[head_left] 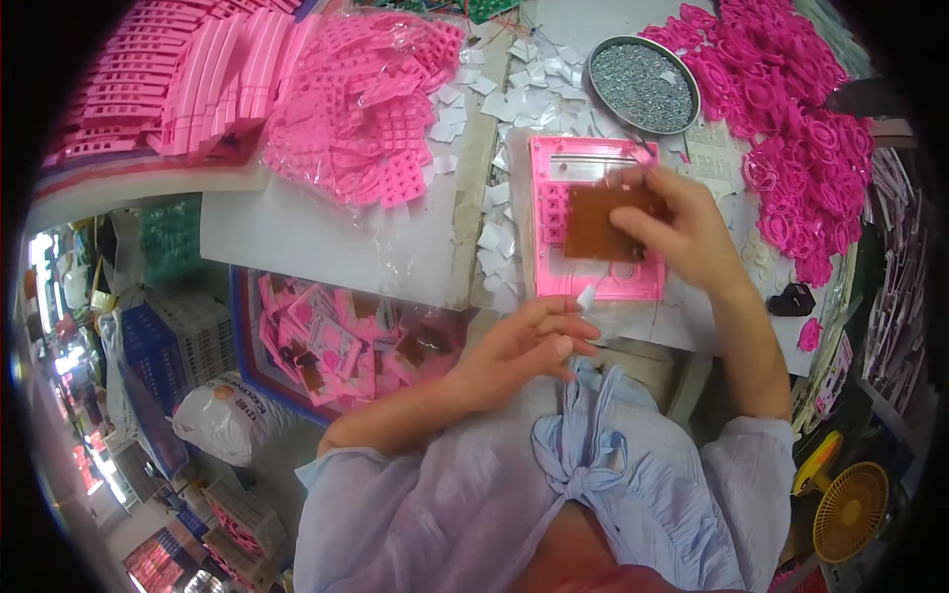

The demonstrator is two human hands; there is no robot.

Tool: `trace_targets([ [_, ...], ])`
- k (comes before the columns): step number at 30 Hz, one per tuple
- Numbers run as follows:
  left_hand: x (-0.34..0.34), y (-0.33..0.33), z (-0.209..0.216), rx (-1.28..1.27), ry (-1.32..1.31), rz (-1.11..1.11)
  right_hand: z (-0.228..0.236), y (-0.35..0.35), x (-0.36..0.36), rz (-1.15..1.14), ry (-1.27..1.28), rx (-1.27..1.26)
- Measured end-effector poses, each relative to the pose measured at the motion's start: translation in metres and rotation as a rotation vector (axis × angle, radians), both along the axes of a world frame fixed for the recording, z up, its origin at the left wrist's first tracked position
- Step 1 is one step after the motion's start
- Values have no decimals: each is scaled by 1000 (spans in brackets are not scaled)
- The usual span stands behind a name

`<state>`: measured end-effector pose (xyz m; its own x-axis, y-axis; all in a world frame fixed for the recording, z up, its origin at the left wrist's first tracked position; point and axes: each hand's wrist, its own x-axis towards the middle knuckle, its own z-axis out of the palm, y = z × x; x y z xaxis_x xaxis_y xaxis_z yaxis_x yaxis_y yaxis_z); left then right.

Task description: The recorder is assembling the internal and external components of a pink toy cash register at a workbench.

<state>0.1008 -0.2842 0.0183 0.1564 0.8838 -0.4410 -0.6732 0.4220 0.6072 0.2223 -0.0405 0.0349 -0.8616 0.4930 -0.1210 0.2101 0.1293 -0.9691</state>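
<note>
My right hand [682,217] grips a flat brown circuit board [598,225], thumb on top of it. The board is over a pink plastic housing [647,282], which lies on the table in front of me and shows a block of square holes at its left. A dark thin tool or wire near the right fingers is too blurred to name. Just below the housing, my left hand [524,346] has its fingers curled. A small white square piece [585,296] shows at its fingertips and seems pinched there.
Many white squares [494,237] lie left of the housing. A round tin of small screws [643,84] stands beyond it. Pink ring-shaped parts [806,148] heap at right, bagged pink keypads [356,109] and stacked pink strips [213,84] at left. A blue-edged crate [242,331] holds pink assemblies.
</note>
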Motion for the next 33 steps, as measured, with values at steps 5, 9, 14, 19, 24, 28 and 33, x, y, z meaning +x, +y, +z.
trace_targets([
  [5,-7,-10,1,104,579,-101,-13,3,-28,84,-81,59],
  [9,-33,-8,29,60,1036,-261,1,-4,-39,120,-194,406],
  [14,-57,21,28,270,1529,-123,3,-7,-43,109,-316,552],
  [19,-52,53,4,660,1980,-216,15,-16,-42,3,-326,1036],
  [24,-51,56,4,653,1995,-301,-13,-36,-12,236,-83,1175],
  [28,-53,61,13,645,1966,-389,-5,-45,-12,317,-234,1165],
  [33,-54,58,12,675,2027,-422,2,-46,-14,408,-338,1252],
])
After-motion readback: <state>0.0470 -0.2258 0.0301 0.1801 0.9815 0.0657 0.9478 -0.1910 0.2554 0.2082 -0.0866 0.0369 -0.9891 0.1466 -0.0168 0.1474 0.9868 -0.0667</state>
